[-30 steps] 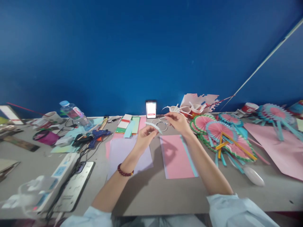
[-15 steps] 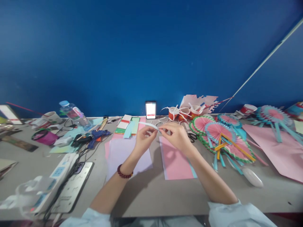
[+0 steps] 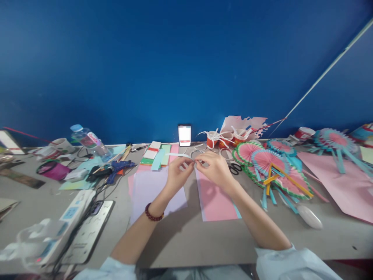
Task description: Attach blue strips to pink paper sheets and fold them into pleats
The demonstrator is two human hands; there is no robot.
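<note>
Well, both hands met above the middle of the grey table [image 3: 180, 245], fingertips nearly touching. Left hand [image 3: 178, 171] and right hand [image 3: 214, 168] each pinched a thin pale strip [image 3: 178, 155], which stuck out leftward past the left fingers. Below, nearer the front edge, lay a lilac sheet [image 3: 159, 190] and a pink sheet [image 3: 216, 204]. A phone [image 3: 184, 136] stood upright midway along the back edge; a power strip [image 3: 68, 219] lay towards the front left corner.
</note>
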